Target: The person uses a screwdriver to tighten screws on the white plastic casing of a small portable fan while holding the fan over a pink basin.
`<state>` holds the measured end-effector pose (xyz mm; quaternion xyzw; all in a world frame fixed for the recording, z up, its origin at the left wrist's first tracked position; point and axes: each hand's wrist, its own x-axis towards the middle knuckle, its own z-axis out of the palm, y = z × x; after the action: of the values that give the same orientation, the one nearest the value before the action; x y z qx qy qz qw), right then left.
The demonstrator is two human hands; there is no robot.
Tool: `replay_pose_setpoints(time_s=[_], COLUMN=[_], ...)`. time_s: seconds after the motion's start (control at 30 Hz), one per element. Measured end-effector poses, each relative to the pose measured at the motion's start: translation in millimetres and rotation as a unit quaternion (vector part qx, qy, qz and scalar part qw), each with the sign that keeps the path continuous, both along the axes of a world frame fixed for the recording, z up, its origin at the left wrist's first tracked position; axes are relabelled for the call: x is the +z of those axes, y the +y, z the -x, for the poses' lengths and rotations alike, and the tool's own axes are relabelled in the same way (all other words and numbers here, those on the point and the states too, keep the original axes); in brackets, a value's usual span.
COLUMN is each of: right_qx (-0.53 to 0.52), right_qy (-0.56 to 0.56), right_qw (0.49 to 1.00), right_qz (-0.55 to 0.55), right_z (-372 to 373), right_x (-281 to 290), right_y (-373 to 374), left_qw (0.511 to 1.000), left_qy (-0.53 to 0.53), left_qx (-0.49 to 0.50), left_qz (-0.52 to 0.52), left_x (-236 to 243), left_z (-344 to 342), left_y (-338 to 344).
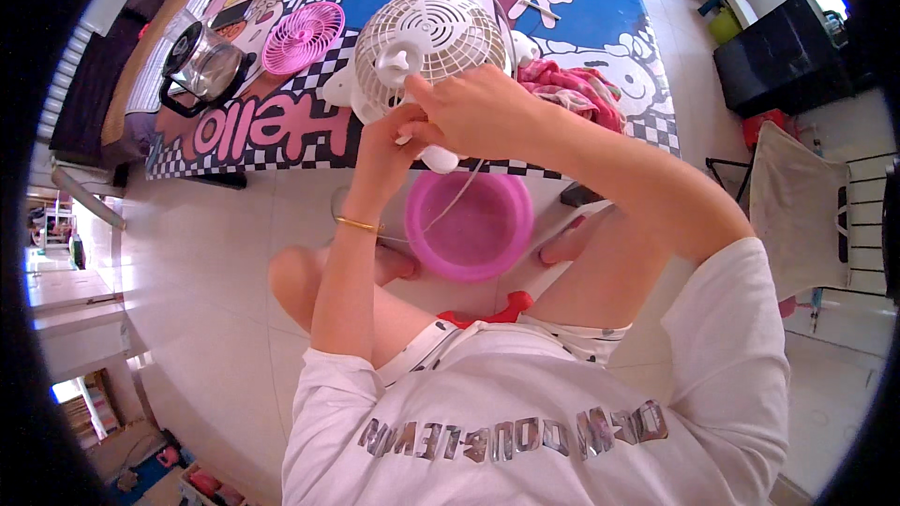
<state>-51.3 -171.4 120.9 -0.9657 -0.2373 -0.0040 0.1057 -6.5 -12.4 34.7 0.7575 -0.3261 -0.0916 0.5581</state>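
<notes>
A white fan (441,23) with a round slatted grille rests near the table's front edge, a white knob-like piece (396,63) standing out from it. My left hand (398,134) and my right hand (466,108) meet in front of the grille, just below that piece. The fingers of both are bent and closed together. Whatever lies between them is too small or hidden to name. Below my hands a rounded white part (439,159) shows at the table edge; whether it belongs to the fan I cannot tell. A thin white cord (457,197) hangs down from there.
Left of the fan lie a round pink grille (303,37) and a clear jug with a black rim and handle (204,66). A crumpled pink patterned cloth (574,92) is at its right. On the floor between my feet stands a pink basin (517,248). A beige folding chair (797,211) is at right.
</notes>
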Motion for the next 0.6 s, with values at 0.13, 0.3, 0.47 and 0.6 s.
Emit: replay_pose_setpoints(time_s=[0.13,0.3,0.47,0.6], right_qx=[-0.002,0.049,0.078,-0.024], right_qy=[-0.067,-0.043,-0.132,-0.024], right_qw=[0.997,0.998,0.986,0.999], right_qz=[0.048,-0.018,-0.058,0.042], right_z=[1.7,-6.2,-6.9,-4.5], right_x=[-7.3,-11.9,-17.6,1.1], right_y=[1.2,-9.3,-7.8,6.5], left_qw=[0.999,0.999,0.998,0.999], left_qy=[0.020,-0.022,0.047,-0.003], left_qx=[0.035,0.008,-0.044,-0.005], left_qz=[0.028,0.031,-0.015,0.035], left_x=[2.9,3.9,5.4,-8.4], left_z=[7.8,4.9,1.4,-0.8], left_y=[-10.2,-3.1,2.9,-2.5])
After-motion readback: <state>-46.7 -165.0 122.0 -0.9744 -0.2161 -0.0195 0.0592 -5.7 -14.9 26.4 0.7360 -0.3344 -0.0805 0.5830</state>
